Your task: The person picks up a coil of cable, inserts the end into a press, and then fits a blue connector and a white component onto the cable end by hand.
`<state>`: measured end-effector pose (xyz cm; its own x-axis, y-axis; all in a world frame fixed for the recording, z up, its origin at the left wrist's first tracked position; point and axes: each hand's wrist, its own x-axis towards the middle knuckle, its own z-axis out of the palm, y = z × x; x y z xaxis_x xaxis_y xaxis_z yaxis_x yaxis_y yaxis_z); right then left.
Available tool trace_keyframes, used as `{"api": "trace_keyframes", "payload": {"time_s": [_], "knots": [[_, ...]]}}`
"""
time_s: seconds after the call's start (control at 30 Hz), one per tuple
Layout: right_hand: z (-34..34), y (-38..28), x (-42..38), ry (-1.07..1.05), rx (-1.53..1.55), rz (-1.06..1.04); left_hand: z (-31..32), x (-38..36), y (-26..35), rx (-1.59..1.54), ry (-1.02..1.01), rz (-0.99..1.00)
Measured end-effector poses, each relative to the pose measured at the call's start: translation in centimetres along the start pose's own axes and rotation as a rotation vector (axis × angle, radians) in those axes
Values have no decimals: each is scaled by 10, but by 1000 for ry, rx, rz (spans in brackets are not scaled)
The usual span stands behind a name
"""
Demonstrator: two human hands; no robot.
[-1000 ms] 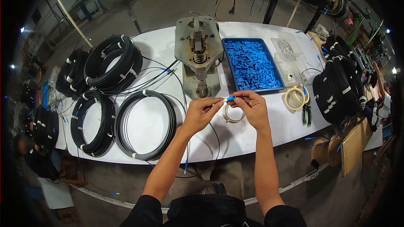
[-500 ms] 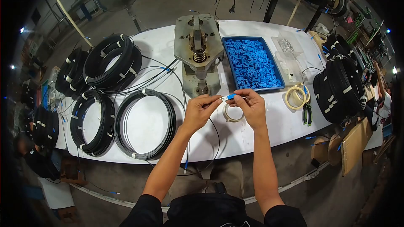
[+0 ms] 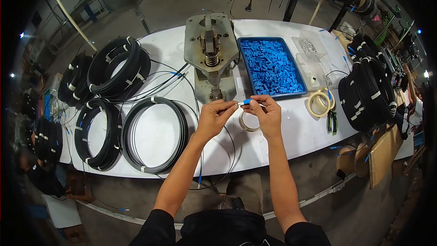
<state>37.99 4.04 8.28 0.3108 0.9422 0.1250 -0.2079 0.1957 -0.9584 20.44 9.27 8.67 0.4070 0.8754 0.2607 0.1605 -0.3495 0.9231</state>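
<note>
My left hand (image 3: 215, 117) pinches the white end of a thin cable between thumb and fingertips. From below that hand a black cable (image 3: 234, 148) loops down toward the table's front edge. My right hand (image 3: 267, 117) is closed on a small blue connector housing (image 3: 247, 102), which meets the white end between my two hands. A thin white tip sticks out past my right fingers. Both hands are above the table, in front of a metal press (image 3: 212, 59). A tape roll (image 3: 250, 129) lies under them, partly hidden by my right hand.
A dark blue tray (image 3: 300, 94) full of blue connector housings stands behind my right hand. Tape rolls (image 3: 311, 105) and green-handled pliers (image 3: 332, 123) lie to the right. Black cable coils (image 3: 125, 135) cover the left side, with more coils (image 3: 364, 95) at the right edge.
The view has shifted slightly. The blue housing has turned a little in my right fingers, and a white tip now shows on the right side of them.
</note>
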Motion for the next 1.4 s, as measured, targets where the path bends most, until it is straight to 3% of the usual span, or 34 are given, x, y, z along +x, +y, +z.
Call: {"api": "trace_keyframes", "payload": {"time_s": [0.6,1.0,1.07,1.27,1.4], "knots": [[-2,6,-4,-165,27,11,-7,-1,10,87,-49,70],[4,9,-5,-165,26,-26,-12,-2,11,165,-81,130],[5,8,-6,-150,43,-26,-7,-6,14,-41,-33,19],[3,2,-8,-175,3,-16,-2,-19,-14,-178,26,28],[2,2,-8,-204,-44,-19,-8,-17,-3,-72,17,59]]}}
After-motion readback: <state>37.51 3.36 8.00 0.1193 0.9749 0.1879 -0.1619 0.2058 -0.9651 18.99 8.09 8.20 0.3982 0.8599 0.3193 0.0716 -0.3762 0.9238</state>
